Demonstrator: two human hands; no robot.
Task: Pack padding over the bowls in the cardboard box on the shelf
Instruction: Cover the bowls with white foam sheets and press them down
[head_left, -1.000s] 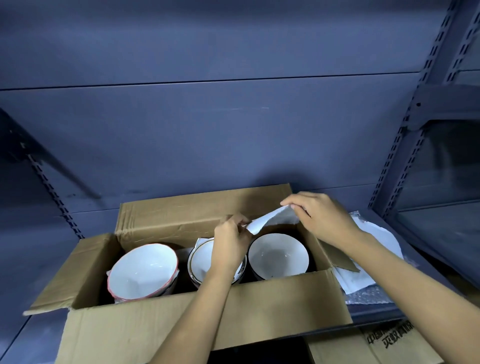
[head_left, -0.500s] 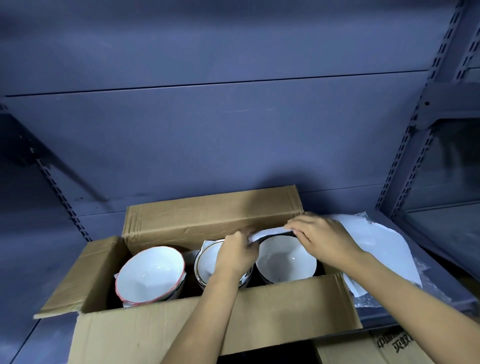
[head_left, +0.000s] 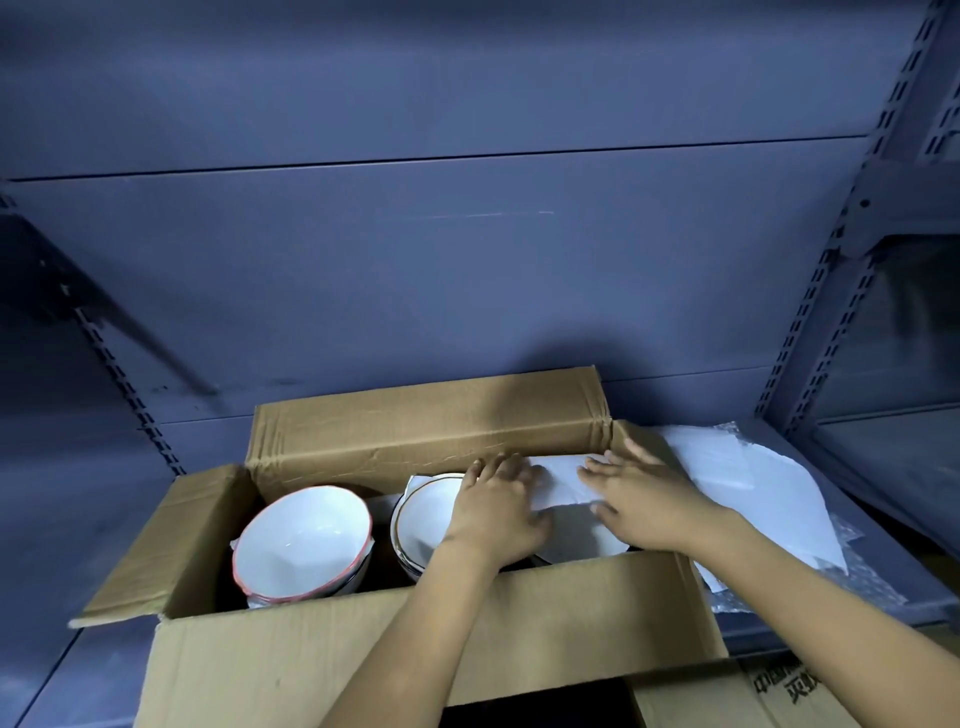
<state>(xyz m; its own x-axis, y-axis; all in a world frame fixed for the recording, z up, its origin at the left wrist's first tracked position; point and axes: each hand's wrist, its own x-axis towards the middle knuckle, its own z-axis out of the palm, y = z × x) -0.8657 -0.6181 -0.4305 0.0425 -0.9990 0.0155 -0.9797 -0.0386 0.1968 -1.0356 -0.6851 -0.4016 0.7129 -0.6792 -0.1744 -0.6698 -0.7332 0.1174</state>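
Note:
An open cardboard box sits on the grey shelf. Inside, at the left, stands a stack of white bowls with a red rim. In the middle is a gold-rimmed white bowl, partly under my left hand. A white padding sheet lies over the right bowl, whose near rim shows below it. My left hand presses flat on the sheet's left end. My right hand presses with spread fingers on its right part.
More white padding sheets and bubble wrap lie on the shelf to the right of the box. The box flaps stand open at the back and left. Another printed carton is below at the right. Slotted shelf uprights rise at the right.
Both hands have lowered the sheet they pinched and now press it flat over the right bowl, fingers straightened. The view has shifted slightly.

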